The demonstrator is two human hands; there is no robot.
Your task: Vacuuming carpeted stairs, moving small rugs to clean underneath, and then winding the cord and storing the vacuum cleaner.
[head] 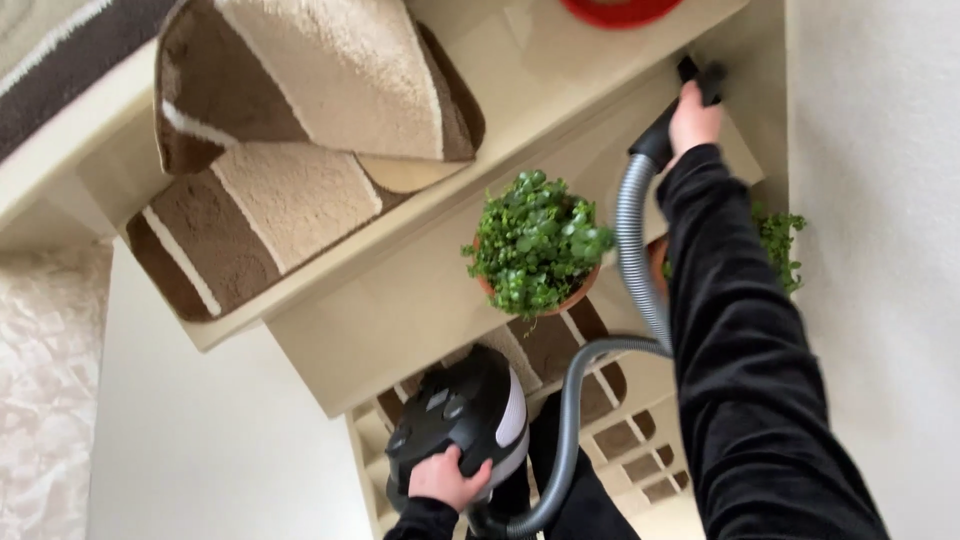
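Note:
My left hand (447, 478) grips the top of a black and white canister vacuum cleaner (470, 415), held low over the stairs. A grey ribbed hose (630, 250) curves from it up to a black nozzle handle (665, 130). My right hand (692, 118), in a black sleeve, is closed around that handle and reaches up toward a cream stair step (560, 70) by the wall.
A green leafy plant in a terracotta pot (537, 245) stands on a step just left of the hose; a second plant (778, 245) shows behind my right arm. Beige and brown stair mats (300, 110) cover the upper steps. A red round object (620, 10) sits at the top. White wall (880, 250) is on the right.

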